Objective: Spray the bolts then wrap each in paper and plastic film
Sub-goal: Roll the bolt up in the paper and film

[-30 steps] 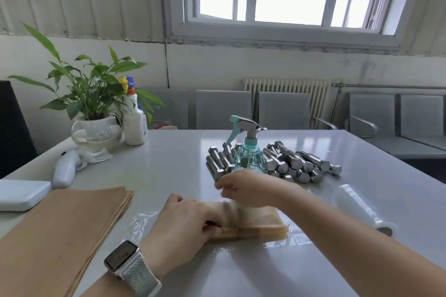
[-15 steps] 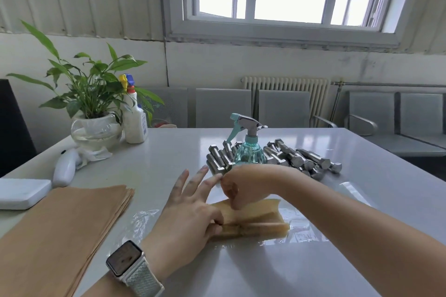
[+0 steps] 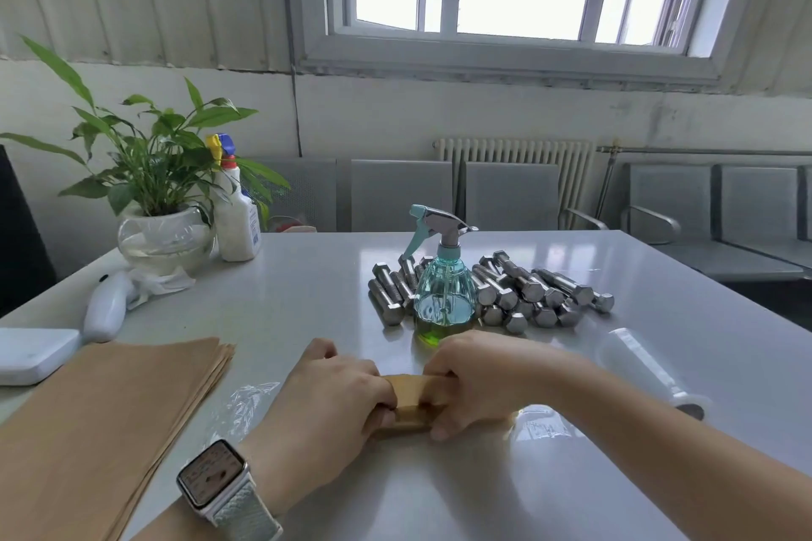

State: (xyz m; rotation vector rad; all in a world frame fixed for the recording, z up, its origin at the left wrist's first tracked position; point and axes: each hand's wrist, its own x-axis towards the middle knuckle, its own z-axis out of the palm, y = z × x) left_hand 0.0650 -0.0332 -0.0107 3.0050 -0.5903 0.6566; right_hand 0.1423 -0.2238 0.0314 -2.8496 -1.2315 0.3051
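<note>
Bolts (image 3: 518,294) are lying in a heap near the middle of the table (image 3: 307,286), behind and to both sides of a spray bottle (image 3: 444,290) that is standing upright just in front of them. Nearer the camera, a paper-wrapped bundle (image 3: 413,402) is lying on a sheet of plastic film (image 3: 246,404) spread on the tabletop. Both hands are gripping this bundle: the left hand (image 3: 329,404) is curling its fingers over the left end, and the right hand (image 3: 479,382) is curling over the right end with its thumb underneath at the front. What is inside the paper is hidden. A roll of film (image 3: 650,365) is lying to the right, apart from the hands. A stack of brown paper (image 3: 101,417) is sitting at the left, with a white box (image 3: 30,354) just beyond it. A watch (image 3: 215,479) is showing on the left wrist. At the far left corner a potted plant (image 3: 162,198) is standing beside a white bottle (image 3: 237,220).
</note>
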